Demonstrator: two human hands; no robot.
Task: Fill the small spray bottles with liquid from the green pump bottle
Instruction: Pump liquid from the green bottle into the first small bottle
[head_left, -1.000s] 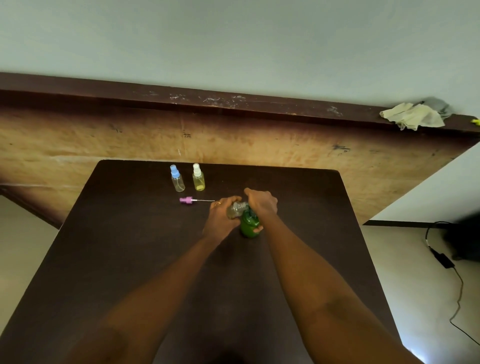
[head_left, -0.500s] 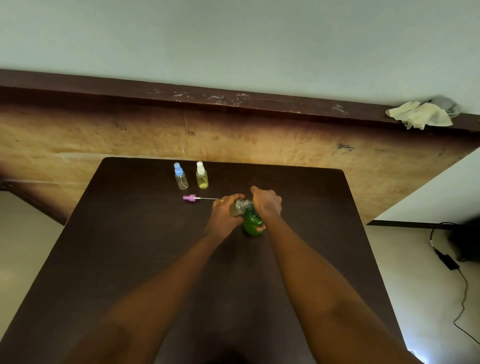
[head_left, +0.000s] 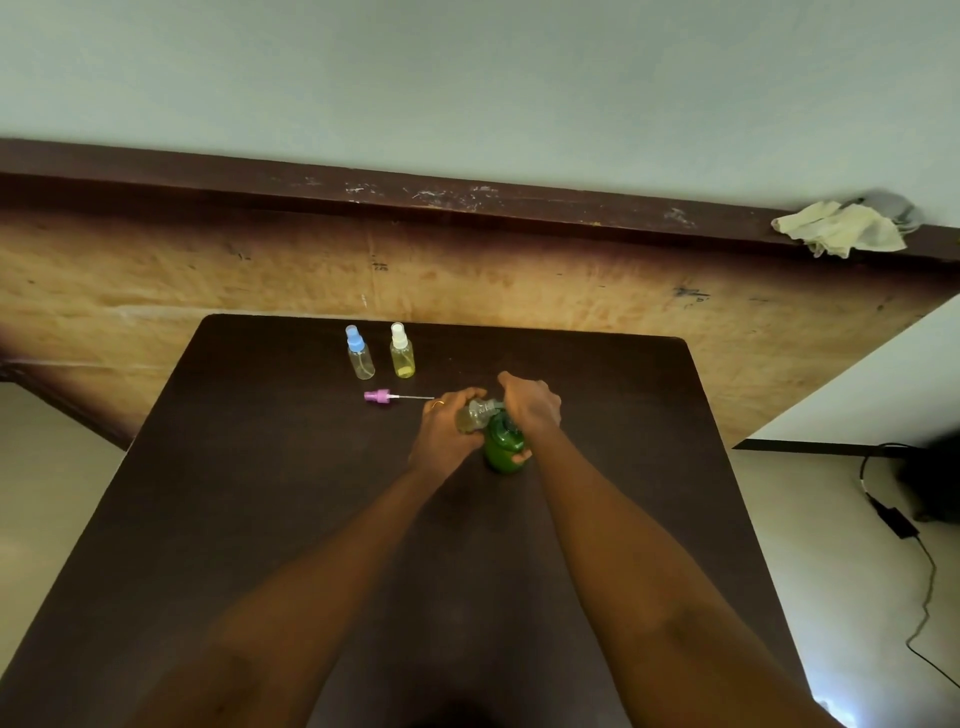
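Note:
The green pump bottle (head_left: 503, 446) stands mid-table on the dark table (head_left: 260, 493). My right hand (head_left: 531, 405) is closed over its pump head, thumb on the bottle's side. My left hand (head_left: 448, 431) grips a small clear open spray bottle (head_left: 475, 414), tilted with its mouth at the pump's spout. A purple spray cap with its thin tube (head_left: 382, 397) lies flat to the left. Behind it stand a blue-capped small bottle (head_left: 359, 353), clear, and a white-capped small bottle (head_left: 402, 351) holding yellowish liquid.
A worn wooden board with a dark rail (head_left: 467, 208) runs behind the table's far edge. A pale crumpled cloth (head_left: 839, 228) lies on the rail at the right. A black cable with an adapter (head_left: 898, 525) lies on the floor to the right.
Both hands stay on the pump bottle and the small clear bottle. The view has shifted slightly; nothing on the table has visibly moved.

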